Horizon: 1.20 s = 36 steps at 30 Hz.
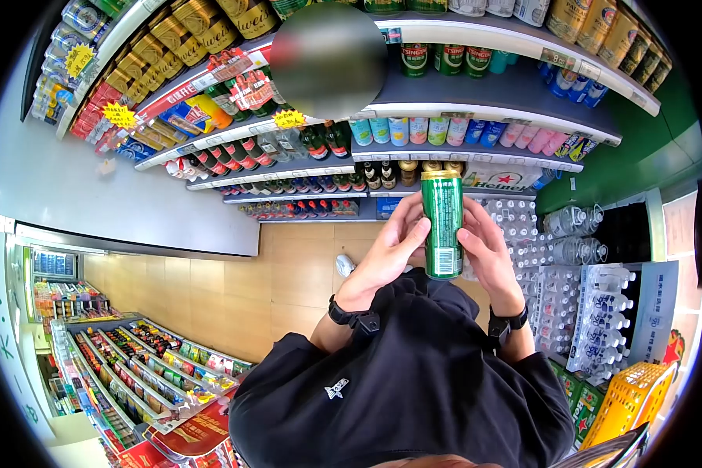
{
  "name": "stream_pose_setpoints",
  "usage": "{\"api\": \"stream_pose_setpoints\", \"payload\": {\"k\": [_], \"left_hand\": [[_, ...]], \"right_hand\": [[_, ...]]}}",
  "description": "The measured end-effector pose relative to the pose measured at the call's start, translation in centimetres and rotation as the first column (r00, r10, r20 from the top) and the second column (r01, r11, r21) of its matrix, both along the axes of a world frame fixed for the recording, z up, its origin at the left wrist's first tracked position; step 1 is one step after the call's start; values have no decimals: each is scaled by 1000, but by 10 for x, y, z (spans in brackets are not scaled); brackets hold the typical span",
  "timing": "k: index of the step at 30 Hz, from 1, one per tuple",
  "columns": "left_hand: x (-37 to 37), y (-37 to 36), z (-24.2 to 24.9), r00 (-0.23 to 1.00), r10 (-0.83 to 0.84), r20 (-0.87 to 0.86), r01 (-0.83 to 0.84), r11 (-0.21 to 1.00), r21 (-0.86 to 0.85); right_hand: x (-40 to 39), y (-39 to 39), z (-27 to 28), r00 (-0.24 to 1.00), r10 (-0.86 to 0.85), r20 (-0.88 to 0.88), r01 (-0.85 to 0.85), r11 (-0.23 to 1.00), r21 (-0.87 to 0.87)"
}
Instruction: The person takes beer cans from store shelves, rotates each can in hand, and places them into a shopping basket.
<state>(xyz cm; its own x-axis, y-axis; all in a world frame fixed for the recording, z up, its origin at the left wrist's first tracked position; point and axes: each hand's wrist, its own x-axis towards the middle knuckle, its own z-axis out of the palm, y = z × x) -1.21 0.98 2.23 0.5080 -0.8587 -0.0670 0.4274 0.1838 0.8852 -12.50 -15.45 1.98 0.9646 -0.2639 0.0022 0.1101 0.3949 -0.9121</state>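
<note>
A tall green beer can with a gold rim is held upright in front of my chest. Small print and a barcode show on its side. My left hand grips the can from the left, thumb along its edge. From the other side my right hand presses its fingers and thumb against the can. The fingers behind the can are partly hidden. Both wrists wear black bands. Just beyond the can is a shelf with drink cans and bottles.
Shelves of beer cans curve ahead. Shrink-wrapped water bottles are stacked at right, near a yellow basket. At lower left stands a rack of packaged goods. The floor has tan tiles. A blurred round patch hides part of the upper shelf.
</note>
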Motion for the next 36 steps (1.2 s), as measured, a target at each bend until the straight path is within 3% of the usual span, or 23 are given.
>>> {"api": "stream_pose_setpoints", "payload": {"k": [6,10,30,36], "left_hand": [[-10,4,-15,993,-57,-104,39,985,-167],[-22,0,-25,999,12,-45,-22,976,-216],[-100,33,-10,991,18,-131,-53,963,-264],[-140,55,-10,998,55,-27,-60,960,-273]], "right_hand": [[-5,-22,20,982,177,-70,-178,984,-3],[-5,-32,42,945,321,-57,-324,945,-46],[-66,-1,71,931,346,-119,-363,917,-169],[-109,22,63,941,327,-87,-336,935,-117]]}}
